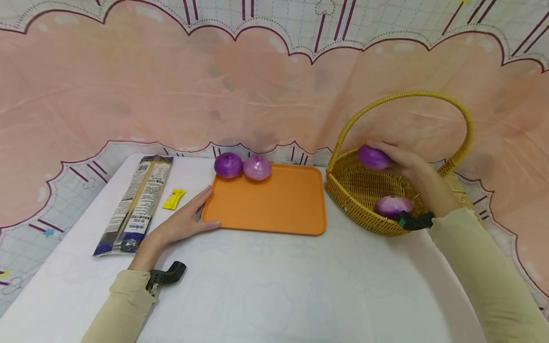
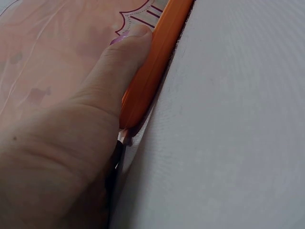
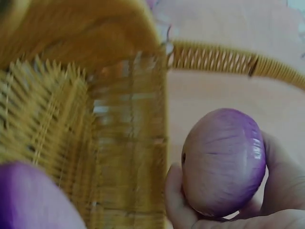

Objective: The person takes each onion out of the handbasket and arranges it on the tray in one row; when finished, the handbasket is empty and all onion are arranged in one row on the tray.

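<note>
My right hand (image 1: 405,159) grips a purple onion (image 1: 374,157), glossy like a toy, at the far side of the wicker basket (image 1: 349,202). In the right wrist view that onion (image 3: 223,162) sits between thumb and fingers, just outside the basket wall. A second, paler purple onion (image 1: 393,206) lies inside the basket. Two more onions, one dark purple (image 1: 228,165) and one pinkish (image 1: 257,168), rest side by side at the back left of the orange tray (image 1: 266,205). With fingers extended, my left hand (image 1: 184,221) touches the tray's left end, its thumb along the near edge.
Left of the tray lie a long clear-and-blue noodle-like packet (image 1: 137,205) and a small yellow wrapped packet (image 1: 173,199). The basket's tall arched handle (image 1: 411,94) rises over the right hand. A patterned cloth (image 1: 257,95) hangs behind the white table (image 1: 274,286).
</note>
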`<control>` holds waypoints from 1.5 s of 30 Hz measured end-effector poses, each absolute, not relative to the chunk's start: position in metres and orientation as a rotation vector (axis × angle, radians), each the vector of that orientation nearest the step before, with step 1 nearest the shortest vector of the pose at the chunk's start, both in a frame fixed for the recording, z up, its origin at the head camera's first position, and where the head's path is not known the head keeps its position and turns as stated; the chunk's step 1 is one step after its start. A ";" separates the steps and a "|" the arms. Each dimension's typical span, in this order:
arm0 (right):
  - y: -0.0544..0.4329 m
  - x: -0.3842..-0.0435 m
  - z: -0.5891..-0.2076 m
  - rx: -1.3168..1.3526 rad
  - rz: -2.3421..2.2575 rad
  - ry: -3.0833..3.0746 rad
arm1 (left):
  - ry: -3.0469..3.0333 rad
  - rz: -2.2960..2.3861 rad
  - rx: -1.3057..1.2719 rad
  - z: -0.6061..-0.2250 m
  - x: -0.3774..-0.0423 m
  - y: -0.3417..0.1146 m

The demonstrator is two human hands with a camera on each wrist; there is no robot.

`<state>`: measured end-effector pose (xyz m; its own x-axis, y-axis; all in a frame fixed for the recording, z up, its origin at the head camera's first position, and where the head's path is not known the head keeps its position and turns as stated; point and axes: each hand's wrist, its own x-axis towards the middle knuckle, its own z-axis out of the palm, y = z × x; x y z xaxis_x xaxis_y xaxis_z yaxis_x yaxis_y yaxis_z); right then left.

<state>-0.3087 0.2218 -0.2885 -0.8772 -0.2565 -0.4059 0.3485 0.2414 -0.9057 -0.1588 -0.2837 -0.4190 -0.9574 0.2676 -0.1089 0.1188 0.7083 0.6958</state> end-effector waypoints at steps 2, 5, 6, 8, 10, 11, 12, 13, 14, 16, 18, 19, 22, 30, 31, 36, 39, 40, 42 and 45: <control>0.215 -0.301 -0.285 0.079 -1.737 2.033 | 2.718 1.082 0.313 -0.419 -0.159 -0.284; 0.206 -0.287 -0.285 0.052 -1.835 2.060 | 2.732 1.073 0.323 -0.419 -0.158 -0.283; 0.203 -0.282 -0.286 0.043 -1.882 2.057 | 2.735 1.072 0.325 -0.419 -0.158 -0.283; 0.199 -0.273 -0.287 0.018 -1.933 2.078 | 2.739 1.069 0.330 -0.418 -0.158 -0.283; 0.195 -0.265 -0.287 0.010 -1.957 2.106 | 2.740 1.060 0.334 -0.418 -0.158 -0.283; 0.193 -0.262 -0.287 0.006 -1.973 2.102 | 2.740 1.058 0.336 -0.419 -0.158 -0.284; 0.191 -0.258 -0.287 0.002 -1.987 2.096 | 2.738 1.057 0.337 -0.419 -0.158 -0.284; 0.190 -0.255 -0.288 -0.001 -1.970 2.121 | 2.737 1.056 0.338 -0.419 -0.158 -0.284; 0.188 -0.252 -0.288 -0.002 -1.961 2.132 | 2.737 1.055 0.339 -0.420 -0.158 -0.285; 0.185 -0.247 -0.288 0.003 -1.925 2.155 | 2.737 1.055 0.336 -0.420 -0.158 -0.285; 0.183 -0.242 -0.288 0.005 -1.880 2.188 | 2.737 1.058 0.331 -0.420 -0.158 -0.286; 0.182 -0.240 -0.289 0.003 -1.847 2.217 | 2.736 1.060 0.330 -0.420 -0.158 -0.286; 0.179 -0.234 -0.294 -0.027 -1.770 2.299 | 2.734 1.060 0.325 -0.420 -0.158 -0.286; 0.169 -0.220 -0.306 -0.151 -1.717 2.375 | 2.754 1.051 0.348 -0.422 -0.159 -0.286; 0.167 -0.218 -0.307 -0.163 -1.709 2.378 | 2.757 1.050 0.357 -0.423 -0.159 -0.286; 0.157 -0.210 -0.313 -0.260 -1.658 2.402 | 2.760 1.063 0.358 -0.423 -0.158 -0.286; 0.150 -0.205 -0.316 -0.293 -1.629 2.404 | 2.755 1.070 0.351 -0.423 -0.158 -0.286; 0.148 -0.204 -0.317 -0.295 -1.616 2.411 | 2.756 1.068 0.354 -0.423 -0.158 -0.286; 0.144 -0.200 -0.318 -0.301 -1.594 2.420 | 2.758 1.064 0.354 -0.423 -0.158 -0.286; 0.138 -0.197 -0.320 -0.310 -1.573 2.421 | 2.763 1.050 0.348 -0.422 -0.158 -0.285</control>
<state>-0.1970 0.1384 -0.3195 -0.9493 -0.3034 -0.0826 -0.0478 0.3989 -0.9157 -0.1579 -0.2854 -0.4217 -0.9593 0.2733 -0.0706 0.1574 0.7255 0.6700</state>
